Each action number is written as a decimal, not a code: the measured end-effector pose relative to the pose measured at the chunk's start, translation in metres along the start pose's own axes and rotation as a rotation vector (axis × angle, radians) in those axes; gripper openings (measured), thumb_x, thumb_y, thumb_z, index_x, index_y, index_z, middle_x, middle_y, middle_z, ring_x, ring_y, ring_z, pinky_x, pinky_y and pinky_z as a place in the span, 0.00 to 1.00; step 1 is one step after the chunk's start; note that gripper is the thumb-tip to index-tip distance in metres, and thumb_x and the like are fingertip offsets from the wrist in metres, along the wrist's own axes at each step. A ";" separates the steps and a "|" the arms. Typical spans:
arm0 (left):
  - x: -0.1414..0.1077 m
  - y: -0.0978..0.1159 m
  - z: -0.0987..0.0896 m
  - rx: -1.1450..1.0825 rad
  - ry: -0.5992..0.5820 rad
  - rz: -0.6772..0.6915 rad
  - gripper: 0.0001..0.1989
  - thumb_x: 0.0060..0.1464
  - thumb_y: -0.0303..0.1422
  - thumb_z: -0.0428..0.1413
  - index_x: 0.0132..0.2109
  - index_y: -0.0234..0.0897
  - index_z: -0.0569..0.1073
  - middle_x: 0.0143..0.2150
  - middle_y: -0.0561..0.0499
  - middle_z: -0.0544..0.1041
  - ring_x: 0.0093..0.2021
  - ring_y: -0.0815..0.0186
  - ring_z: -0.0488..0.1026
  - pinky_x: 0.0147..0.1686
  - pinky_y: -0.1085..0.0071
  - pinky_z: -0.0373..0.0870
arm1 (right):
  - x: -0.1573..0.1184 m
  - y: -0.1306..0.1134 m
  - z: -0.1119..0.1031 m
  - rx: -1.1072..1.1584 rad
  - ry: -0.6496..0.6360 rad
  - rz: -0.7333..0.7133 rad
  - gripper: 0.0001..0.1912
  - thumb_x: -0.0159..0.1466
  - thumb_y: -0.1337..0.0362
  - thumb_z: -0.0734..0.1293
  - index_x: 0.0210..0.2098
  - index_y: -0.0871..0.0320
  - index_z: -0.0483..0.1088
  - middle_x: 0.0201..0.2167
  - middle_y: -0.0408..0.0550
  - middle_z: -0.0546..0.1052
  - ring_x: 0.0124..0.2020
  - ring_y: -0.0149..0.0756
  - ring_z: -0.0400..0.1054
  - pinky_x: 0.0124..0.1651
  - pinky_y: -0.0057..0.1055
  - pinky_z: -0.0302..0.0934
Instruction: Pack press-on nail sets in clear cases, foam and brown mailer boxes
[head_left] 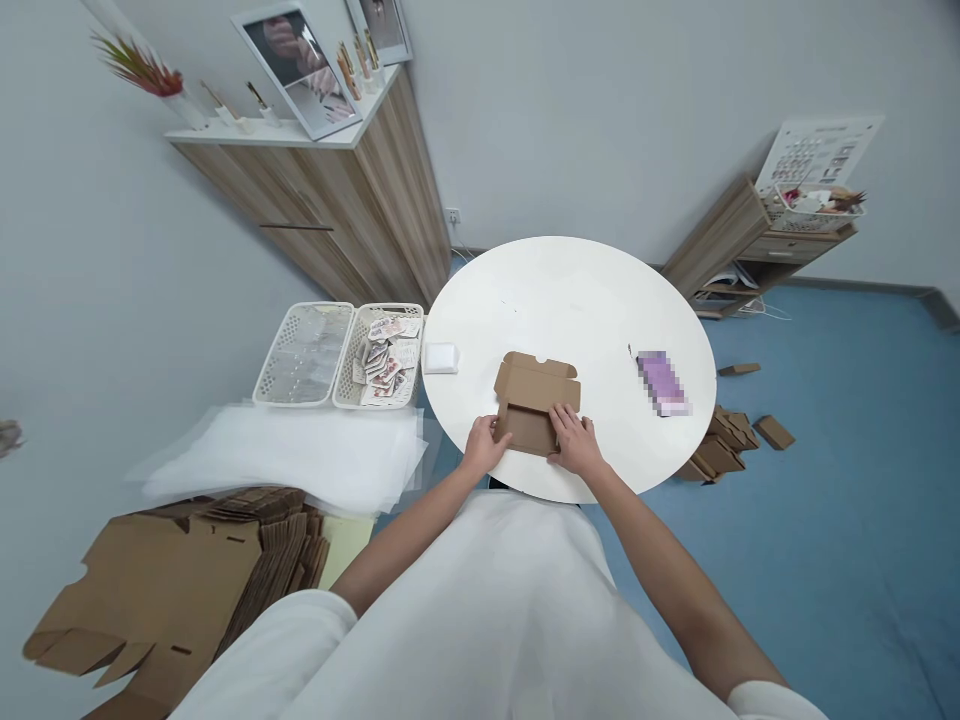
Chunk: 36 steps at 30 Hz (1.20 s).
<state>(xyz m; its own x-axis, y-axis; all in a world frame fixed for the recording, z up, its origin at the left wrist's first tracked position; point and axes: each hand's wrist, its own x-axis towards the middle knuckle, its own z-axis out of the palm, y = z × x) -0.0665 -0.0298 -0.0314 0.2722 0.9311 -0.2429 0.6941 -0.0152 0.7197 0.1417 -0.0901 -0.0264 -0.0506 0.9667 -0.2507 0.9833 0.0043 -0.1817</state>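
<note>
Flat cardboard box blank (pixel 534 400) lying on the near part of the round white table (pixel 570 290), close to the front edge. Left hand (pixel 484 445) at the blank's near left corner, fingers curled around the edge and pinching it. Right hand (pixel 576 440) laid on the near right portion, fingers spread and pressing down on a panel.

Handling, as judged: thin corrugated card, very light, stiff across panels but ready to bend along creases. Dry, matte surface, little risk of slipping. Easily dented or torn at tabs and slots if forced. Best taken at panel edges beside a crease, thumb on top and fingers beneath, never by the small tabs at the far side.

Surroundings: small white block (pixel 441 357) at the table's left edge; purple, blurred item (pixel 663 382) on the right part, well apart from the blank. Two white baskets (pixel 337 355) to the left, one holding small printed cards. Stack of flat cardboard (pixel 187 580) at lower left; loose cardboard pieces (pixel 724 445) on the blue floor at right.
</note>
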 end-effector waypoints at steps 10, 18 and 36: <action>0.022 -0.004 -0.014 0.107 -0.097 -0.099 0.13 0.50 0.35 0.51 0.43 0.35 0.65 0.35 0.49 0.73 0.37 0.65 0.70 0.33 0.72 0.63 | -0.004 -0.010 0.005 -0.003 -0.019 0.002 0.49 0.49 0.55 0.67 0.62 0.54 0.35 0.64 0.53 0.42 0.63 0.48 0.34 0.56 0.49 0.39; 0.030 -0.006 -0.016 0.186 -0.213 -0.051 0.12 0.51 0.36 0.48 0.40 0.35 0.68 0.35 0.47 0.74 0.36 0.63 0.71 0.31 0.72 0.62 | -0.002 -0.002 -0.002 -0.041 -0.053 -0.039 0.52 0.47 0.53 0.68 0.62 0.55 0.34 0.64 0.54 0.41 0.63 0.48 0.33 0.56 0.51 0.38; 0.046 0.014 0.007 0.164 -0.279 -0.234 0.10 0.50 0.37 0.47 0.35 0.36 0.68 0.36 0.47 0.75 0.34 0.63 0.71 0.27 0.73 0.60 | 0.005 0.040 -0.015 -0.118 -0.133 -0.188 0.56 0.46 0.47 0.67 0.62 0.57 0.30 0.64 0.55 0.37 0.63 0.51 0.29 0.56 0.53 0.36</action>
<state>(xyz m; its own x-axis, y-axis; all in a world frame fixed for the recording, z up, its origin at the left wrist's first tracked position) -0.0394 0.0102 -0.0366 0.2493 0.7819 -0.5713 0.8496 0.1066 0.5166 0.1838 -0.0810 -0.0203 -0.2492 0.9041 -0.3470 0.9677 0.2182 -0.1265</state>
